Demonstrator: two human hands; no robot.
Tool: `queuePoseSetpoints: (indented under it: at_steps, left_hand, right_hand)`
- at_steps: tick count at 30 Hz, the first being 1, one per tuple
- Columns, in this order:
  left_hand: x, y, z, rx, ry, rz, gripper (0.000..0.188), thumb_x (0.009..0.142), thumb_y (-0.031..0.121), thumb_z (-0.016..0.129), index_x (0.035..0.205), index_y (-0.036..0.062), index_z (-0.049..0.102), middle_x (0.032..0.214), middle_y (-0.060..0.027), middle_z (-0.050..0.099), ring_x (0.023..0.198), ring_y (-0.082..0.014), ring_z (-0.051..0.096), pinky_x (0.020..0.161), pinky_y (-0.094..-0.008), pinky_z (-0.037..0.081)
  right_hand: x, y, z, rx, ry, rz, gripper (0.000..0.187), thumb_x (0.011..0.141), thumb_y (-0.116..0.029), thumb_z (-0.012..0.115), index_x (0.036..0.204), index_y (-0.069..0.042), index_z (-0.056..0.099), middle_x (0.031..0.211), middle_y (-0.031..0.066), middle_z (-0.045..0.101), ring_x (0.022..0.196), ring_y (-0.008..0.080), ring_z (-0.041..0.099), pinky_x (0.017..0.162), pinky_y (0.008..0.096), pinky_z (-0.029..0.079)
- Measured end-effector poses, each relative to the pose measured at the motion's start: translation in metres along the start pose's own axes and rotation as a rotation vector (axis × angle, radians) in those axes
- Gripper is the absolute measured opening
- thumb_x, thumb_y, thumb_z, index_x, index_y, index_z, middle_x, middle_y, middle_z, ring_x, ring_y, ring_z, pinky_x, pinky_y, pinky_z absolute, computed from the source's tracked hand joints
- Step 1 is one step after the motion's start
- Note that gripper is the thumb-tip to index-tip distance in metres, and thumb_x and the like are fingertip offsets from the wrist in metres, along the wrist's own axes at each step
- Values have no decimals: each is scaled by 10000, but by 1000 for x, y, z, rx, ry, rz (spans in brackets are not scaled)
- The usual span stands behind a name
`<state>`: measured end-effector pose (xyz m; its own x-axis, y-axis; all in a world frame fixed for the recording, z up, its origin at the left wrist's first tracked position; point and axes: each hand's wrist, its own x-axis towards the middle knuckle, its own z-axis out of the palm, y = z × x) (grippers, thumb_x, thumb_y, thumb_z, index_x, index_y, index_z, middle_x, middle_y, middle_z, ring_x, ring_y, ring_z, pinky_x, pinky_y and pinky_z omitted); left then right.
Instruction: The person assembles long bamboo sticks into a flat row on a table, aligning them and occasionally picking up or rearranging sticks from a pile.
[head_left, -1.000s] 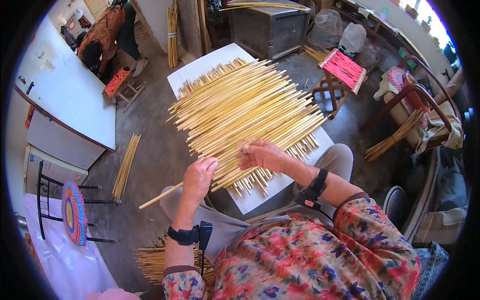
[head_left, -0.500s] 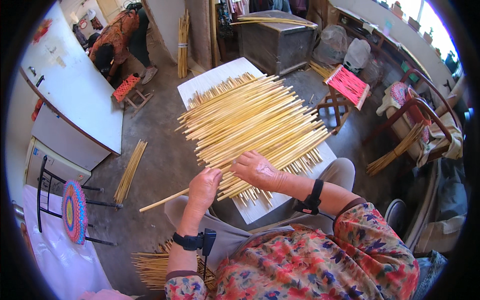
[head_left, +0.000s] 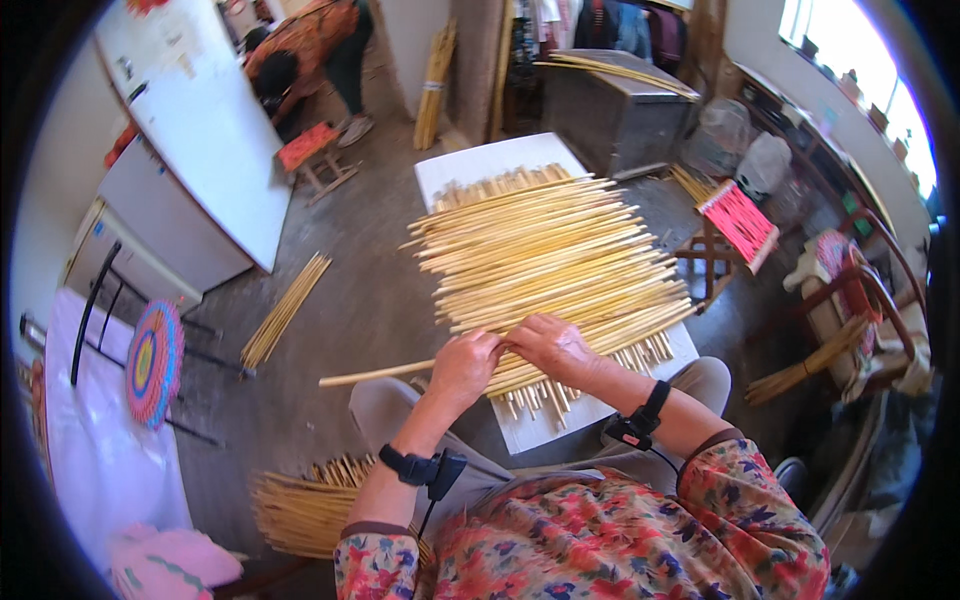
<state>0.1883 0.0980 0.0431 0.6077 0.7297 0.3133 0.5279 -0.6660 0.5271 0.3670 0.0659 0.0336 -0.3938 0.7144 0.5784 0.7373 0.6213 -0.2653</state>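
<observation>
Left hand was curled closed round stick, one end jutting left. Right hand was bent just beside, fingertips hidden; could not tell its grip. Pile lay beneath and beyond hands, on board. Bundle lay farther left; red stool stood right.

Floor dark grey. Grey chest beyond far edge of white desk; red-topped stool near desk's right edge. Round-padded chair well apart from left edge. Beyond far right corner: window, bright daylight.
</observation>
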Motion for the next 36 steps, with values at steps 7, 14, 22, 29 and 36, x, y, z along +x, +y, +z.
queuePoseSetpoints:
  at_steps: [7,14,22,29,36]
  left_hand:
    - [-26,-7,-26,10,310,138,136,772,78,611,906,62,595,835,-87,586,765,-258,566,643,-343,445]
    - [-179,-70,-53,-314,739,-542,115,867,66,523,947,37,601,868,-68,593,729,-185,567,652,-272,458]
    - [-445,-123,65,-197,782,-1712,227,908,175,469,982,13,610,769,-122,586,614,-238,521,585,-421,445]
    - [-495,-113,97,-243,827,-2064,211,901,121,455,1007,35,616,728,-137,574,562,-227,491,540,-434,434]
    - [-508,-145,99,-120,697,-2136,266,906,154,477,1099,-3,572,1077,-193,558,916,-319,562,746,-438,507]
  right_hand:
    - [5,-8,4,70,-59,209,77,745,-115,645,804,-96,599,749,72,557,689,261,565,589,355,460]
    - [-13,-8,-4,188,-202,424,79,807,-71,584,866,-19,572,801,115,552,713,242,552,635,318,445]
    - [-13,3,11,144,-348,429,132,847,-41,504,927,29,581,838,131,563,759,224,541,697,316,436]
    - [4,2,17,284,-341,500,130,856,-48,492,941,12,570,813,41,520,655,96,434,544,237,366]
    - [17,-20,30,260,-387,463,121,859,-59,491,935,1,563,758,16,465,586,67,375,503,215,314]
